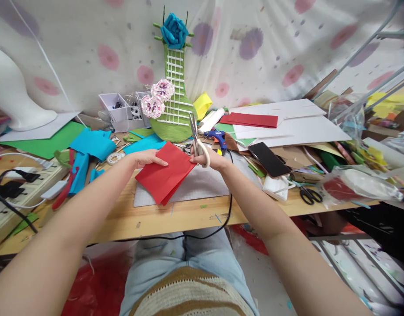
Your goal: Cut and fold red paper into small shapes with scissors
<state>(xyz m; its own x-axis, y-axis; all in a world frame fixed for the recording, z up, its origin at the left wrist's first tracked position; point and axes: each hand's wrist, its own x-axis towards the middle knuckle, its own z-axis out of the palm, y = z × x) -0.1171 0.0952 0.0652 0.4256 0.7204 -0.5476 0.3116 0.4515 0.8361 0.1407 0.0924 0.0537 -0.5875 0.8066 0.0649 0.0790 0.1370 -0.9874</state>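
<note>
Cluttered craft corner, patterned sheet as backdrop, bright even light.
White sheet (248, 72) hangs behind the bench, loosely creased, printed with pink and purple blotches; solid wall behind it can't be made out. Bench is a pale wooden tabletop (119, 224), front edge bare wood. Grey metal tubes (355, 52) slant across upper right. Floor (263, 274) below reads light grey; dark rails (340, 263) lower right, furniture type unclear.

There are two pink-and-white flowers (162, 90) (152, 107), one phone (269, 159), one glue gun (218, 138) and one pair of white-handled scissors (195, 137).
</note>
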